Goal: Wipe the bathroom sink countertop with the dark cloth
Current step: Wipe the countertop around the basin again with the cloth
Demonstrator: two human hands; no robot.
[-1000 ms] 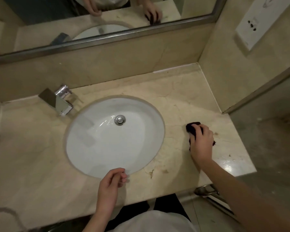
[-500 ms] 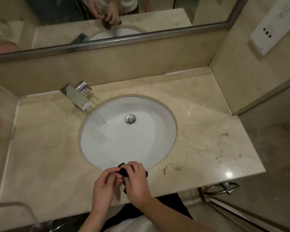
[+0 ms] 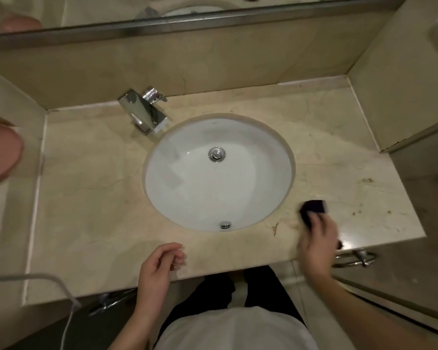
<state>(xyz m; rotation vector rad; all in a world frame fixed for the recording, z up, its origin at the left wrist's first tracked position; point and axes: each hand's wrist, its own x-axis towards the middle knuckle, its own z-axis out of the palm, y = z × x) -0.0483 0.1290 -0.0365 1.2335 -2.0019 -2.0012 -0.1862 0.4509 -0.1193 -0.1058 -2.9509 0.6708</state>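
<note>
Here the right hand (image 3: 317, 238) presses the dark cloth (image 3: 312, 210) on the countertop (image 3: 91, 198) just to the right of the sink (image 3: 219, 173), so the wiping step seems in progress. The left hand (image 3: 159, 267) holds nothing, fingers loosely curled, in front of the sink. Next, the cloth probably must reach the brown spots (image 3: 359, 210) further right of the sink.

Half a second ago both your hands met over the small dark cloth (image 3: 312, 209) at the front rim of the white oval sink basin (image 3: 219, 173). Your right hand (image 3: 319, 238) has since carried it rightward and presses it on the beige marble table (image 3: 86, 198). Your left hand (image 3: 159, 269) has let go, fingers loosely curled at the front edge.
</note>
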